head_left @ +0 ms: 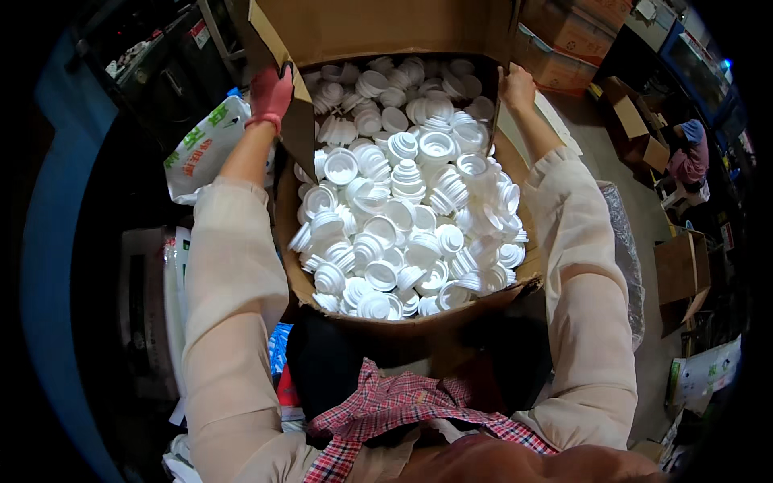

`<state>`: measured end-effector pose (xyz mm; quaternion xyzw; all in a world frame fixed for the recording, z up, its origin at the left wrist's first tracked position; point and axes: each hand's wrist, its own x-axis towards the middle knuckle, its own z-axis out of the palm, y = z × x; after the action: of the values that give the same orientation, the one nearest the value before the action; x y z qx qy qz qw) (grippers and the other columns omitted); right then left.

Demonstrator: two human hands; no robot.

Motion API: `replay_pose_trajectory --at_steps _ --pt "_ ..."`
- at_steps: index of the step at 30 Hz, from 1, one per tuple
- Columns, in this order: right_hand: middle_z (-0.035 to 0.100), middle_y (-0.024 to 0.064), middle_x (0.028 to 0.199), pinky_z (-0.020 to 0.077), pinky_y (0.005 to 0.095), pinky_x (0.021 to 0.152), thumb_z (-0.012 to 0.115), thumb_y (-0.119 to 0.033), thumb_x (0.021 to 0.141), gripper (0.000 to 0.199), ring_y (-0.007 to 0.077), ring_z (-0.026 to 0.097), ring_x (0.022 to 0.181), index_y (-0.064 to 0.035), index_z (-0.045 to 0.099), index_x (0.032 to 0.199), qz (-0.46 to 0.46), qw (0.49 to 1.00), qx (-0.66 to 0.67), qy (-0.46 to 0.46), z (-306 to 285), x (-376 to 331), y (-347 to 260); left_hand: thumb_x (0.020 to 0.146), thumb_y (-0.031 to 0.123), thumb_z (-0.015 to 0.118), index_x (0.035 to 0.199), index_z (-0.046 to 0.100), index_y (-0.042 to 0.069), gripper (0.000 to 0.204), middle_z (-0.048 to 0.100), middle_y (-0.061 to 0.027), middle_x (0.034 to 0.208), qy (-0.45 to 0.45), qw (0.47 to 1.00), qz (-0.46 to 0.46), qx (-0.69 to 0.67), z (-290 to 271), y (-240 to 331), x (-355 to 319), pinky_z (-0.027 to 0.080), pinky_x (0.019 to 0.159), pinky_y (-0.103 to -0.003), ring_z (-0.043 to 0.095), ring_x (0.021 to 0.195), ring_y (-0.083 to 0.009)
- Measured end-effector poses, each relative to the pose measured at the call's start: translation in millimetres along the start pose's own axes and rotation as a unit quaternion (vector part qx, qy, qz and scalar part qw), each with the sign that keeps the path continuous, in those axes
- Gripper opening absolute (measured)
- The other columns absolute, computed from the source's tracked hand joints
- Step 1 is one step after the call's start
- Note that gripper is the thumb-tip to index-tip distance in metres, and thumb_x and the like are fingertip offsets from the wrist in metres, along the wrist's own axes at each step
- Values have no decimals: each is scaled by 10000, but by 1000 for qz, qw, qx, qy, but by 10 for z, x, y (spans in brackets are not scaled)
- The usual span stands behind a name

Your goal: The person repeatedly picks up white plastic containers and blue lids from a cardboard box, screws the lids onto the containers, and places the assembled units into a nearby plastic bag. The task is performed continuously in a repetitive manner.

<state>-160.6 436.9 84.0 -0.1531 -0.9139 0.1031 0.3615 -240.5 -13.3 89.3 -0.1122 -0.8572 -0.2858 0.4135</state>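
A large cardboard box [419, 326] in front of me is filled with loose white plastic lids or shallow cups [407, 181], some nested in short stacks. My left hand [270, 95], in a pink-red glove, is closed around the top edge of the left cardboard flap [303, 121], which stands upright. At the far right corner of the box, my bare right hand [517, 87] has its fingers curled over a cardboard edge. A raised panel [394, 30] rises at the back. The far pieces lie in shadow; the near ones are brightly lit.
A white printed bag [205, 145] stands left of the box. Stacked cartons [564, 52] are at the back right. Farther right, a person [690, 153] sits near open cardboard boxes [683, 270]. Clear plastic wrapping [624, 249] lies beside my right arm.
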Motion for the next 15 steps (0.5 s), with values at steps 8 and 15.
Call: replay_pose_trajectory --at_steps 8,15 --pt "636 160 1129 485 450 878 552 -268 890 347 351 611 1038 -102 597 1191 -5 999 29 -19 7 117 379 828 528 607 1065 649 -40 617 656 -248 1061 -88 993 -67 -53 -470 -962 499 469 877 -420 597 1037 -412" --pt "661 165 1111 487 327 842 563 -217 933 433 210 645 971 -67 505 1335 50 971 127 -196 -623 -1312 2082 965 264 554 1271 542 35 382 638 -69 1104 -232 871 -204 -383 -2075 -1199 -972 514 800 -281 636 959 -150"
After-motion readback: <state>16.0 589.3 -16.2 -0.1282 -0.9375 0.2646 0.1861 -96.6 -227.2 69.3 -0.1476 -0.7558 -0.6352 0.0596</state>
